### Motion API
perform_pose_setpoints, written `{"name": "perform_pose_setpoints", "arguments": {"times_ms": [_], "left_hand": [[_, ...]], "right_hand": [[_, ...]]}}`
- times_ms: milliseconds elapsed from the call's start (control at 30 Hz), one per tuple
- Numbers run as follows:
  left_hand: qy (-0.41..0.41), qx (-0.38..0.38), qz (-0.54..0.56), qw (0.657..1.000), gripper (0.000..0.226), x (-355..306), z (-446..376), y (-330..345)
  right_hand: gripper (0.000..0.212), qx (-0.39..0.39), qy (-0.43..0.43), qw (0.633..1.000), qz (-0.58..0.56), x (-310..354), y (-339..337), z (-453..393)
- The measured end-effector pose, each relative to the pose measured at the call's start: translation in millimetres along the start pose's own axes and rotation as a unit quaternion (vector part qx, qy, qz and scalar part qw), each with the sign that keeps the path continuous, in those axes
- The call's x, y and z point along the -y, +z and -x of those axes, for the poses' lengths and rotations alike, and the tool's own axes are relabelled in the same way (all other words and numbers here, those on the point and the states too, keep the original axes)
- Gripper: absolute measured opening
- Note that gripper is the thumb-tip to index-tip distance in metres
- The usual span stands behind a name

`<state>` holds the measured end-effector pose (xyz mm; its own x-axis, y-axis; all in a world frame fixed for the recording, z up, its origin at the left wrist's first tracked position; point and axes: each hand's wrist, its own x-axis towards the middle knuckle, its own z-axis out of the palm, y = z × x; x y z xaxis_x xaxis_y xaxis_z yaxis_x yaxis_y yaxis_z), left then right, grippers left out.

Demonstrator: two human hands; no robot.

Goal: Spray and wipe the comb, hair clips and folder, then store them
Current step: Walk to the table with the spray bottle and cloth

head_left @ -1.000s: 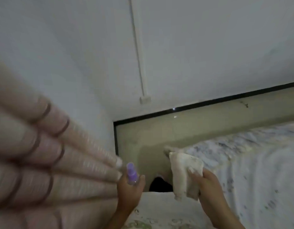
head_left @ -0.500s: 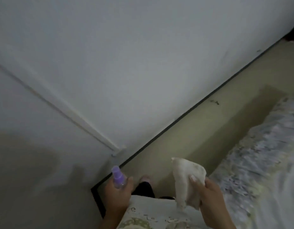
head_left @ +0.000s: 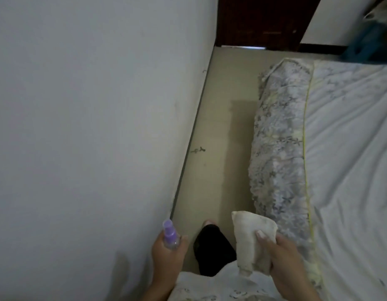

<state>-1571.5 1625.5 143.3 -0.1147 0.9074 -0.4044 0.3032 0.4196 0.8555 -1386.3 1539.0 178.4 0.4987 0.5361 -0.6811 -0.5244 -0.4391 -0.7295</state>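
**Inspector:** State of the hands?

**Assistant:** The left hand (head_left: 166, 250) is curled round a small clear spray bottle (head_left: 170, 235) with a purple top, held upright. The right hand (head_left: 281, 257) grips a folded off-white cloth (head_left: 251, 237), thumb pressed on its face.

**Inspector:** And the comb, hair clips and folder?

**Assistant:** None in view. The head camera shows only a pale wall (head_left: 90, 127), a strip of beige floor (head_left: 220, 137), a bed (head_left: 349, 148) with a floral-edged cover on the right, and a dark door (head_left: 264, 20) at the far end. One foot (head_left: 210, 224) shows below a dark trouser leg.

**Inspector:** Progress?

**Assistant:** I cannot confirm any item cleaned or stored. Both tools are in hand, so in my judgement either cleaning has not begun or the person stands away from the items. As far as the frame shows, spraying, wiping and storing all remain unverified.
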Motion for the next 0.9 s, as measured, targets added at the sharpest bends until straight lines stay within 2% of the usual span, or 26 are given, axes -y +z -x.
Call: {"name": "perform_pose_setpoints", "arguments": {"times_ms": [133, 267, 300, 367, 400, 500, 700, 900], "left_hand": [[0.014, 0.035, -0.025, 0.999, 0.028, -68, -73, 56], [0.004, 0.032, -0.044, 0.998, 0.029, -118, -137, 100], [0.002, 0.028, -0.041, 0.999, 0.031, -130, -156, 112], [0.002, 0.026, -0.042, 0.999, 0.032, -159, -201, 140], [0.006, 0.03, -0.047, 0.998, 0.031, -176, -223, 157], [0.044, 0.059, -0.043, 0.996, 0.031, -237, -288, 212], [0.126, 0.119, -0.048, 0.984, 0.035, -352, -403, 308], [0.111, 0.159, -0.087, 0.977, 0.035, -419, -497, 416]], "right_hand": [[0.013, -0.022, -0.037, 0.999, -0.028, 79, 16, -73], [0.01, -0.065, -0.038, 0.997, -0.034, 129, 28, -136], [0.016, -0.068, -0.035, 0.997, -0.03, 143, 33, -152], [0.046, -0.063, -0.026, 0.998, -0.014, 172, 42, -190], [0.047, -0.065, -0.027, 0.997, -0.023, 187, 48, -211], [0.014, -0.085, -0.03, 0.995, -0.05, 243, 65, -280], [0.012, -0.123, -0.054, 0.987, -0.086, 363, 97, -384], [0.015, -0.161, -0.027, 0.979, -0.12, 461, 105, -496]]}}
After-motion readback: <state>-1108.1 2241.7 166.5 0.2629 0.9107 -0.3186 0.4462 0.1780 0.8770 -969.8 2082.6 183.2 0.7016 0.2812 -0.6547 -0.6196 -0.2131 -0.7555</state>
